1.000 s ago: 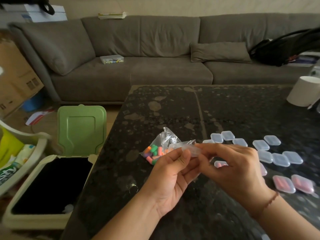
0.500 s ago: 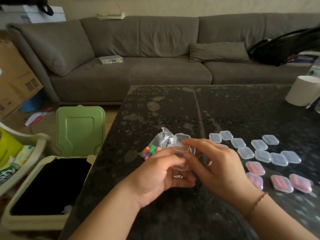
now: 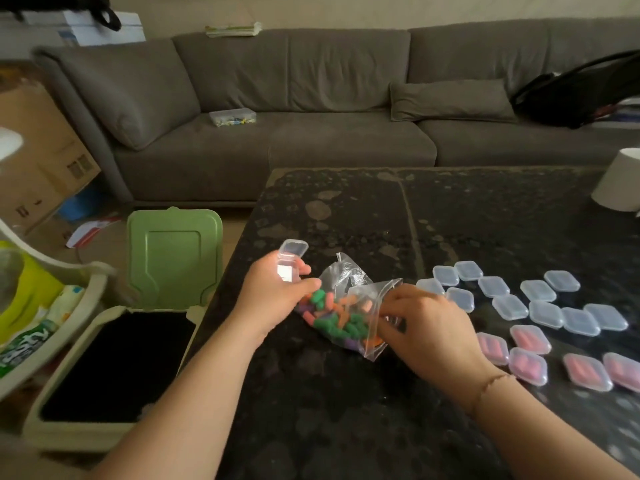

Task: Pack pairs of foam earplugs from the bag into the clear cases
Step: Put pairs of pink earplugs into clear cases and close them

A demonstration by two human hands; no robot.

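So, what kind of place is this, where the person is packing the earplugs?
Most likely a living room at home. A long grey sofa with a cushion stands behind the dark stone table, and a bin with a green lid sits on the floor beside it.

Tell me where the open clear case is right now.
In the head view, the open clear case is held in the left hand, left of the earplug bag, above the dark table's left edge.

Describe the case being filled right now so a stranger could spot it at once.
Start at the dark stone table and find the bag of coloured earplugs near its left edge. Just left of it, the left hand holds one clear case. Unlike the cases lying shut on the right, it is open and off the table.
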